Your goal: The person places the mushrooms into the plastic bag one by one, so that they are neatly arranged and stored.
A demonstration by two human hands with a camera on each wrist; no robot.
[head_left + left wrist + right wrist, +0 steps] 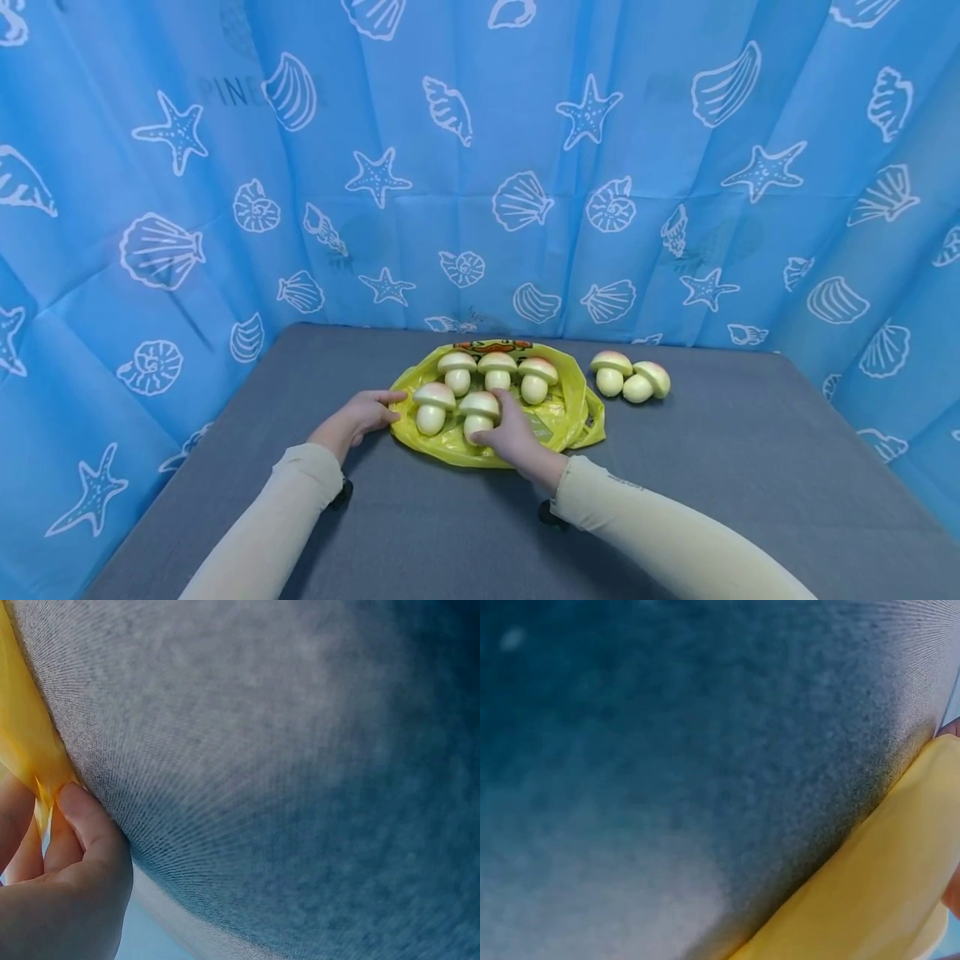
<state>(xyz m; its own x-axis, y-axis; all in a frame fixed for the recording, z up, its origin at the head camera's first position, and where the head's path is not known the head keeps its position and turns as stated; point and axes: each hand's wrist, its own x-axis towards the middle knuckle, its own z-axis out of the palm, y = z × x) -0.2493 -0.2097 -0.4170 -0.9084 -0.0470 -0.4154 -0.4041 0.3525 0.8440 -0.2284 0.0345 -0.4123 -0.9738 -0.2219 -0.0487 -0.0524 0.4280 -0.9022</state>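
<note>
A yellow plastic bag [573, 396] lies spread on the table with several toy mushrooms on it, pale-stemmed with pinkish-tinted caps. At the bag's left edge, my left hand [363, 419] pinches the plastic between thumb and fingers; the left wrist view shows the gathered yellow film [30, 727] in that pinch. My right hand [517, 437] grips the front mushroom [478, 407] from its right side, thumb low by the stem and fingers at the cap. Left of it stands another mushroom [432, 408]. In the right wrist view the bag [870, 877] hides most of that hand.
Two more mushrooms sit on the grey table [720, 467] right of the bag, one upright [611, 371] and one tipped over [647, 382]. Behind the table hangs a blue curtain [480, 158] with white shells and starfish. The bag's handle [592, 421] sticks out rightward.
</note>
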